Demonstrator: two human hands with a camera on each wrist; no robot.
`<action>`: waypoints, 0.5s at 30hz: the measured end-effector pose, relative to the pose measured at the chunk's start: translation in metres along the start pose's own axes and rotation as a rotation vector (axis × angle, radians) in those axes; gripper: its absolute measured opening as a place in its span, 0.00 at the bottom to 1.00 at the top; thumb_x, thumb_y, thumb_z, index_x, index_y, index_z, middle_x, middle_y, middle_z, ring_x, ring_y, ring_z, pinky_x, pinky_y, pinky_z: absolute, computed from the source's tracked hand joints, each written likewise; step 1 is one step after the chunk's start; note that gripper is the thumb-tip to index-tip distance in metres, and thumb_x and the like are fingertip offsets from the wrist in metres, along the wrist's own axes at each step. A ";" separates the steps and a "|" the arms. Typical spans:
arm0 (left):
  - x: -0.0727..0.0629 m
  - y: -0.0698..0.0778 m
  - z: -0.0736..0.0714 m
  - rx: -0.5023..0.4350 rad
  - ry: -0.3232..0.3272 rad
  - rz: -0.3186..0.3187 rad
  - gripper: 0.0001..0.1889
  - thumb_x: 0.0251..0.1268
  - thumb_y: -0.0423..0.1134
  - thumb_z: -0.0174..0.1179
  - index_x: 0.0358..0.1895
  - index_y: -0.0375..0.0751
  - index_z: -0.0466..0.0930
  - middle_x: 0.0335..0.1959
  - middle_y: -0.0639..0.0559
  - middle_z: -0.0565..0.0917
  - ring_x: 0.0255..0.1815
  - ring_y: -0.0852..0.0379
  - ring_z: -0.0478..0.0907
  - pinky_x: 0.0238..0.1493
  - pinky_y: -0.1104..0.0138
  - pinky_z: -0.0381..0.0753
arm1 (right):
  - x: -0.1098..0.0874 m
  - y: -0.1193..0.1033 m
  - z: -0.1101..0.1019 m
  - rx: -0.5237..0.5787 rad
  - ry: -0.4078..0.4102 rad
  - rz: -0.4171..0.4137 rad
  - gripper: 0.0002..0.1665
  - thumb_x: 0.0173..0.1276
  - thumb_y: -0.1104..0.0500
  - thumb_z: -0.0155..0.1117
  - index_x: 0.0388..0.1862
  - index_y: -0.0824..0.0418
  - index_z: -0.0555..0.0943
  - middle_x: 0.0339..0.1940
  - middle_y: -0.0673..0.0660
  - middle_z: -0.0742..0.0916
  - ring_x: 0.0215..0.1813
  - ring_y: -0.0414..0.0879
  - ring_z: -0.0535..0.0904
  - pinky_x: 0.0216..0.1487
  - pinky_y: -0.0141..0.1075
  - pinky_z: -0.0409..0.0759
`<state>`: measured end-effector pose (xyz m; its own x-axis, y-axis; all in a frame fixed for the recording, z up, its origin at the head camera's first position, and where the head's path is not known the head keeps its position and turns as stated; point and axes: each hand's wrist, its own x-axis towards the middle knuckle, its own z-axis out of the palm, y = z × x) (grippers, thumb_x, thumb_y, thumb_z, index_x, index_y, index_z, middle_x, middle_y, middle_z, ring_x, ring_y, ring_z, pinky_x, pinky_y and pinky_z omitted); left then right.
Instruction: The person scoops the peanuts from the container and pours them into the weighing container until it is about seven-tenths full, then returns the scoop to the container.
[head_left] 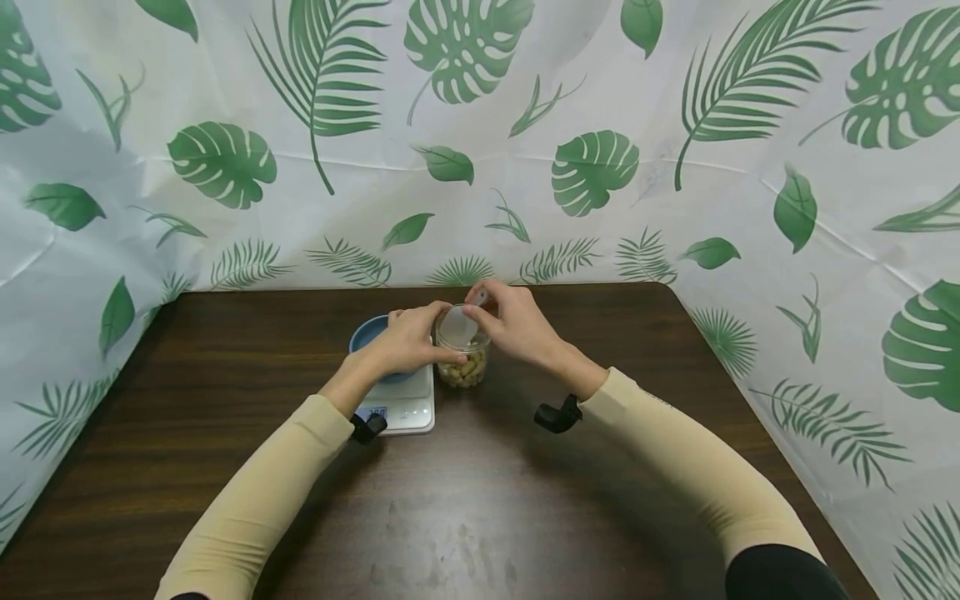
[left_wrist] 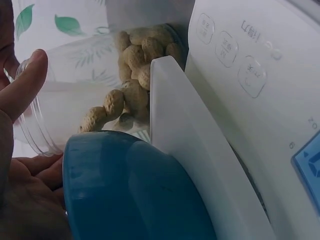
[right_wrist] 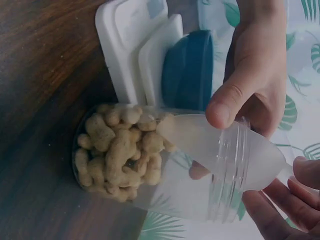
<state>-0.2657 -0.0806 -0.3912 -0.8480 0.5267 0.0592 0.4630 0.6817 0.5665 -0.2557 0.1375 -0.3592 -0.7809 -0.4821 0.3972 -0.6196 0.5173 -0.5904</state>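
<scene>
A clear screw-neck jar (right_wrist: 182,207) stands on the table beside a kitchen scale (head_left: 414,412), its lower part filled with unshelled peanuts (right_wrist: 120,160). My left hand (head_left: 408,340) grips the jar near its neck, thumb on the near side. With its fingers, my right hand (head_left: 521,321) pinches the handle of a translucent white scoop (right_wrist: 197,137). The scoop's bowl end reaches down inside the jar to the top of the peanuts. Left of the jar, a blue bowl (left_wrist: 125,185) sits on the scale, partly hidden behind my left hand and forearm in the head view.
The dark wooden table (head_left: 465,517) ends at a leaf-patterned sheet (head_left: 517,183) just behind the jar and bowl. The scale's display (head_left: 372,412) faces the near side, partly covered by my left wrist.
</scene>
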 end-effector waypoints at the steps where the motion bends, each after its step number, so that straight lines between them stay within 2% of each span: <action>1: 0.000 0.000 0.000 -0.003 0.001 0.001 0.44 0.61 0.55 0.75 0.74 0.38 0.66 0.58 0.46 0.83 0.56 0.47 0.79 0.62 0.43 0.59 | 0.001 -0.001 0.000 -0.004 -0.004 0.000 0.08 0.78 0.57 0.63 0.48 0.61 0.81 0.36 0.53 0.87 0.38 0.44 0.86 0.37 0.41 0.84; 10: -0.001 -0.001 -0.001 -0.008 0.002 -0.006 0.44 0.60 0.56 0.75 0.74 0.38 0.67 0.59 0.45 0.83 0.56 0.47 0.78 0.62 0.44 0.59 | 0.008 -0.004 -0.005 -0.065 -0.050 -0.005 0.06 0.79 0.59 0.62 0.47 0.62 0.80 0.38 0.56 0.87 0.40 0.47 0.87 0.37 0.40 0.84; 15: 0.000 -0.002 -0.001 -0.016 0.003 0.004 0.44 0.61 0.55 0.74 0.74 0.37 0.67 0.59 0.44 0.83 0.56 0.47 0.78 0.63 0.42 0.59 | 0.012 -0.006 -0.006 -0.106 -0.071 -0.011 0.06 0.79 0.60 0.62 0.46 0.62 0.79 0.36 0.57 0.87 0.36 0.46 0.85 0.33 0.40 0.82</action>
<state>-0.2671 -0.0826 -0.3919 -0.8471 0.5275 0.0640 0.4620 0.6715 0.5794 -0.2615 0.1328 -0.3465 -0.7689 -0.5347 0.3505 -0.6358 0.5821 -0.5069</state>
